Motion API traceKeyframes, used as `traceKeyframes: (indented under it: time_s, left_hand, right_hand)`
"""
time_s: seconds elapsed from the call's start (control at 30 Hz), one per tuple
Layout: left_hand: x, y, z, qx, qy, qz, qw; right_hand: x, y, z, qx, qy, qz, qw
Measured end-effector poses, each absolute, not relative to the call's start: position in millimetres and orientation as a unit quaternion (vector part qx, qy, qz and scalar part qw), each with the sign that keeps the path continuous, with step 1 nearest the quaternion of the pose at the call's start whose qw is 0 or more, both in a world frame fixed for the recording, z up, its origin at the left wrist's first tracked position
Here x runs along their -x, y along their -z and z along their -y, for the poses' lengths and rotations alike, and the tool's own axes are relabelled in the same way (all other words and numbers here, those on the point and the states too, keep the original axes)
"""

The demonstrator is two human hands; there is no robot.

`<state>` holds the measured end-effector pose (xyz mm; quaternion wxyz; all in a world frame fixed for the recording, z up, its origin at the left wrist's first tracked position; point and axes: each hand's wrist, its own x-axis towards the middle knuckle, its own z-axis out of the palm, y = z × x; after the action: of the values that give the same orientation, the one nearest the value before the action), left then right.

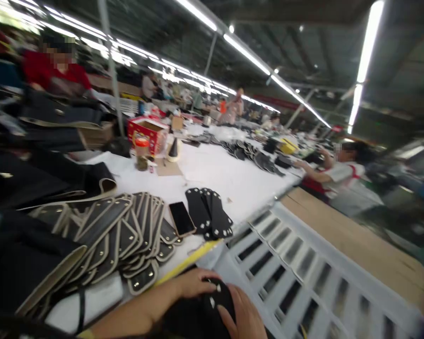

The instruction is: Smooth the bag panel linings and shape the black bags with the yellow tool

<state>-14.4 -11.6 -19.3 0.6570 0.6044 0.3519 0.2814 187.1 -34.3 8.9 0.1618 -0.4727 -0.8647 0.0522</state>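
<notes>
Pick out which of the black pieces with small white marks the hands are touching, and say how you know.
The black piece at the bottom, gripped by the left hand and right hand; the other marked pieces lie fanned beside the phone.

Both hands low in view, close together, just right of centre. Left forearm [137, 306] bare, slants up and rightward from the bottom edge; left wrist [176, 287] nearly in line with it. Left hand [199, 281] reaches right, fingers bent and closed in a hold, back of the hand uppermost. Right hand [245, 313] sits lower and farther right, back of the hand partly turned to the camera, digits angled up and leftward, also closed in a hold. Right wrist and forearm cut off by the bottom edge. Finger detail slightly blurred.
</notes>
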Motion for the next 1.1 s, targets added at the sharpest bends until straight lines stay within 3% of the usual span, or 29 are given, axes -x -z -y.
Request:
traceKeyframes:
  time_s: [0.13, 0.4, 0.63, 0.73, 1.1]
  left_hand:
    - [14, 18, 3, -0.611, -0.215, -0.364, 0.669]
    - [20, 16, -3, -0.548, -0.165, -0.346, 0.743]
    - [15, 7, 4, -0.681, -0.207, -0.383, 0.588]
    - [13, 4, 8, -0.689, -0.215, -0.388, 0.574]
    - [26, 14, 23, -0.511, -0.217, -0.355, 0.752]
  right_hand:
    - [-202, -19, 54, 0.530, -0.140, 0.835, 0.057]
    - [-196, -25, 46, 0.526, -0.189, 0.828, 0.052]
    - [-197, -29, 43, 0.523, -0.216, 0.822, 0.064]
    - [-195, -32, 38, 0.538, -0.234, 0.809, 0.047]
    - [-195, -34, 29, 0.534, -0.269, 0.801, 0.002]
